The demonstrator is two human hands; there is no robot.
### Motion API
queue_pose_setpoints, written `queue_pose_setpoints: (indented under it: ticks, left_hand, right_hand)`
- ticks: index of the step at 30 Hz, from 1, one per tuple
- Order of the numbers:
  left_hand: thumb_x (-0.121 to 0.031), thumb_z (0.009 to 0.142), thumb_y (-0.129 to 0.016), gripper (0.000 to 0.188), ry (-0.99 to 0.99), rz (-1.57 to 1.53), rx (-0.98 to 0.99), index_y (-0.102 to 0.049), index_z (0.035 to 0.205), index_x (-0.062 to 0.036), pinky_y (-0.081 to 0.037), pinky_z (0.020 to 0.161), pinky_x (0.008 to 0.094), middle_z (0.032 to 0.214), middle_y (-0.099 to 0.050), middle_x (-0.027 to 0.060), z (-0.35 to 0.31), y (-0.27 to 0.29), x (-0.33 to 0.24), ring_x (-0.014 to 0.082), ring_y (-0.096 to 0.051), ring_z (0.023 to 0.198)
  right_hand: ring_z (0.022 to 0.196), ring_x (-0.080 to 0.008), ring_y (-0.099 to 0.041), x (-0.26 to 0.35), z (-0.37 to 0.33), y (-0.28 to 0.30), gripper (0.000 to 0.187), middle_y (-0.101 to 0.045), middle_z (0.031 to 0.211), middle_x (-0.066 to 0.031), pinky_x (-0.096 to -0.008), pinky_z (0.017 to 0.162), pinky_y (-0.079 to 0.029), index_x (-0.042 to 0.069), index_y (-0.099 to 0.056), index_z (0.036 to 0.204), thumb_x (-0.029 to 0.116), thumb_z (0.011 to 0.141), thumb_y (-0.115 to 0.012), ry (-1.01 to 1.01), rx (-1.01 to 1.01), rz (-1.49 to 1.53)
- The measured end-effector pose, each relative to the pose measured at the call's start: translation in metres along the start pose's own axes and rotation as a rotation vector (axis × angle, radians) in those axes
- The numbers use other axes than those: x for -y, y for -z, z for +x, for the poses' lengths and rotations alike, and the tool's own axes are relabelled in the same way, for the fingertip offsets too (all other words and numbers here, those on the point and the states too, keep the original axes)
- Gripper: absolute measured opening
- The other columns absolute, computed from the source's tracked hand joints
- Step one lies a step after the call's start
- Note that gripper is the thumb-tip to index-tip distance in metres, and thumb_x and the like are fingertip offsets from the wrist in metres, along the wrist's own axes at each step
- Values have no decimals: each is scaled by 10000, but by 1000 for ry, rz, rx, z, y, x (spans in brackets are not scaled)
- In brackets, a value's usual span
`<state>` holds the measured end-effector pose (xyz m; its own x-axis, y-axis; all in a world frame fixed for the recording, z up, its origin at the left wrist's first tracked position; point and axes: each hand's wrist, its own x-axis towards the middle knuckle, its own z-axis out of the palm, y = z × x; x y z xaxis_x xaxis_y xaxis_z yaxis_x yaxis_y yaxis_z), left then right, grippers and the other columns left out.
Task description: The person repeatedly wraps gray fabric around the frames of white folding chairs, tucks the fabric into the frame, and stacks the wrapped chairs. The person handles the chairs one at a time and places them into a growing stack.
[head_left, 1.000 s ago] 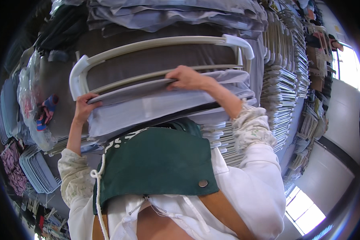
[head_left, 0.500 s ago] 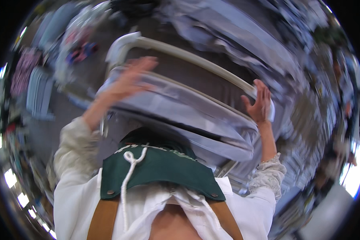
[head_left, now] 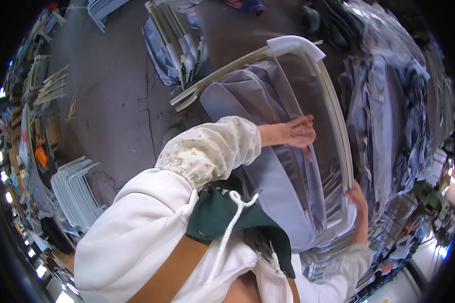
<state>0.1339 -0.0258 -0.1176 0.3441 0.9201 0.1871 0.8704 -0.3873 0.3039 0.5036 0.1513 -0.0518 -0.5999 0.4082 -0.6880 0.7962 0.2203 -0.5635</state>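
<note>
A folding metal frame (head_left: 337,113) of cream tubing stands in front of me, its corners covered with white sleeves. Whether it belongs to a chair or a cot I cannot tell. Grey fabric (head_left: 280,177) hangs in folds on its inner bars. My left hand (head_left: 301,133) reaches across to the right and is closed over the fabric-edged inner bar. Farther right and nearer to me, my right hand (head_left: 358,198) is wrapped round the outer tube, just above the lower white corner; some of its fingers are hidden.
Similar folded frames with blue-grey fabric (head_left: 172,48) stand beyond, at the upper middle. A row of pale frames (head_left: 77,192) leans at the left. On the right hang grey fabric pieces (head_left: 384,116), with clear plastic (head_left: 384,30) above them. Dark flooring (head_left: 116,101) spreads at the left.
My view has turned, so the frame now stands more upright at the right. Both hands, raised and loose before, have closed on it, the left on the inner bar, the right on the outer tube.
</note>
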Motion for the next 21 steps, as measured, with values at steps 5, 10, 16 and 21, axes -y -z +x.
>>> queue_pose_setpoints:
  ticks: [5, 10, 16, 21]
  left_hand:
    - [-817, 707, -475, 757, -91, 87, -122, -560, 627, -69, -352, 867, 361, 653, -540, 51, -97, 90, 12, 207, -514, 700]
    - [-791, 734, -520, 699, -82, 289, -445, -550, 672, -96, -350, 956, 406, 826, -593, 76, -266, 184, 84, 235, -558, 854]
    - [-741, 788, -575, 918, 468, -1208, -726, -453, 1366, -38, -275, 1115, 463, 1356, -498, 186, -475, 243, 144, 315, -448, 1298]
    - [-533, 958, -504, 677, 1147, -1928, -1174, -426, 1343, 18, -352, 1118, 466, 1330, -529, 188, -508, 251, 246, 337, -496, 1280]
  right_hand:
    - [1073, -204, -486, 224, -83, -27, 992, -519, 1135, -90, -305, 925, -409, 18, -381, 1380, 183, 460, -716, -174, 51, -68]
    - [1001, -246, -542, 398, -85, -136, 896, -544, 1072, -125, -350, 897, -437, 11, -405, 1309, 133, 487, -742, 69, -238, -169]
    - [922, -373, -567, 594, 37, -292, 720, -546, 1006, -186, -432, 815, -457, 13, -489, 1192, 26, 503, -699, 380, -317, -264]
    - [944, -380, -534, 660, 216, -445, 730, -533, 991, -192, -442, 798, -425, -12, -479, 1212, 25, 511, -679, 469, -359, -182]
